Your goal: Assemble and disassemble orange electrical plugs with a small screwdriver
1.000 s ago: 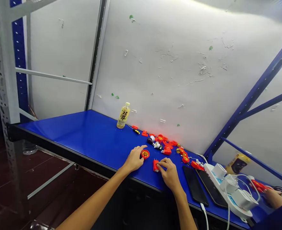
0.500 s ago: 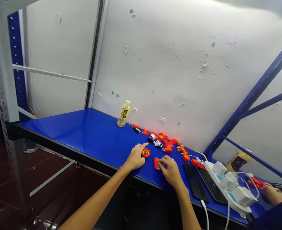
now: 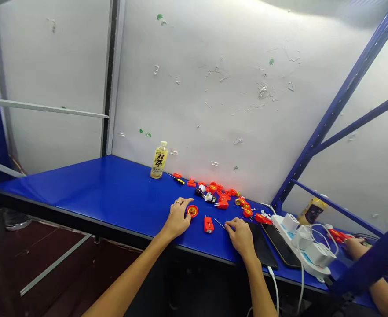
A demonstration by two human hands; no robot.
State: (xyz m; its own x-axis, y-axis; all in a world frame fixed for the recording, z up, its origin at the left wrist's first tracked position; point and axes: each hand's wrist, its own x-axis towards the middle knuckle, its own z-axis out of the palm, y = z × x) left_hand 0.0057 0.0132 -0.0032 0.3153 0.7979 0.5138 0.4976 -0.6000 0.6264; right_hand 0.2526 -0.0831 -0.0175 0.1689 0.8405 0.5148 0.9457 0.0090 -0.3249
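Observation:
My left hand (image 3: 178, 219) rests on the blue table with index finger and thumb apart, beside a round red lamp socket (image 3: 192, 211) with a brass-coloured inside. The thumb is at the socket's near left edge; whether it touches, I cannot tell. Right of the socket, a small red plug housing (image 3: 208, 225) lies by itself with its pins pointing away from me. My right hand (image 3: 239, 235) is closed low over the table, and a thin metal screwdriver shaft (image 3: 219, 224) sticks out from its fingers toward the housing. The handle is hidden by the hand.
Red socket parts (image 3: 222, 202) lie scattered along the wall. A yellow-and-black screwdriver (image 3: 178, 180) and a drink bottle (image 3: 159, 160) stand or lie behind. At right are phones (image 3: 281, 246), a white power strip (image 3: 308, 262) with chargers, and another person's hand (image 3: 355, 247) beyond the blue post.
My right hand has let go of the red plug housing, moved right, and now holds the screwdriver. My left hand stays beside the lamp socket. The view has turned right.

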